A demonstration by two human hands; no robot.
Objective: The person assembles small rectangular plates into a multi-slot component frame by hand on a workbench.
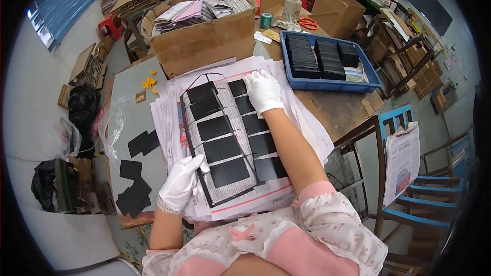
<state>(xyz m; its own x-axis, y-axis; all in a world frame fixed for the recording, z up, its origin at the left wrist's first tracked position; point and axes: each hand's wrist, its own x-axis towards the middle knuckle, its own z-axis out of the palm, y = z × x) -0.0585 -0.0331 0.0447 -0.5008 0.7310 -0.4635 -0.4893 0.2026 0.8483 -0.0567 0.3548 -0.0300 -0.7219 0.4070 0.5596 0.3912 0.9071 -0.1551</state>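
Head view shows your wooden worktable carrying a spread of newsprint sheets, which shields it. On them lies a thin black wire frame ringing rows of black rectangular cards. Your white-gloved right hand presses flat, uncurled, on the far cards; your white-gloved left hand pinches the frame's near corner, steadying it.

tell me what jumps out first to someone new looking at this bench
At centre, two white-gloved hands work a wire frame laid over black rectangular cards on printed sheets: the left hand at its near corner, the right hand at its far end. Behind sit a blue tray of black stacks and a cardboard box.
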